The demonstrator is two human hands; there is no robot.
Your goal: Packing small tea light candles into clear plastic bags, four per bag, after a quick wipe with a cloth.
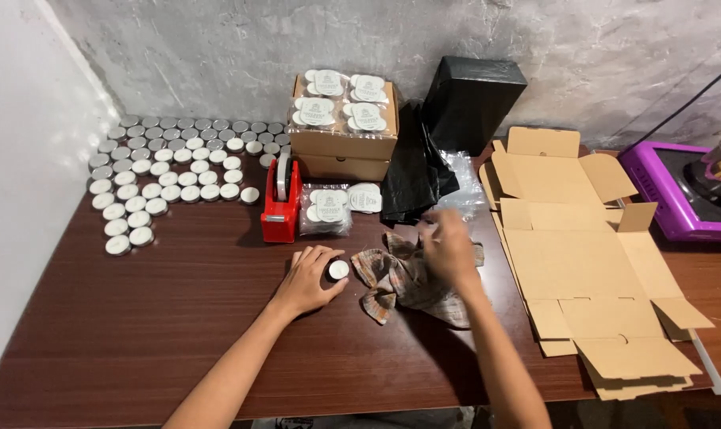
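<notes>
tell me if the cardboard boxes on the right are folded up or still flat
Flat: the cardboard boxes lie unfolded in a stack on the table, flaps spread.

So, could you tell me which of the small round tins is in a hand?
The tin held by the left hand, beside the cloth; the others sit grouped at the table's far left.

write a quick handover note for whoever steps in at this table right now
Left hand: on the dark wooden table, fingers around a small round tin with a white top.
Right hand: blurred, above the crumpled checked cloth; whether it holds anything cannot be told.
Done: many round silver tins stand in rows at the back left.
Nearby: red tape dispenser, bagged white labels, flat brown cardboard box blanks, still unfolded.
</notes>
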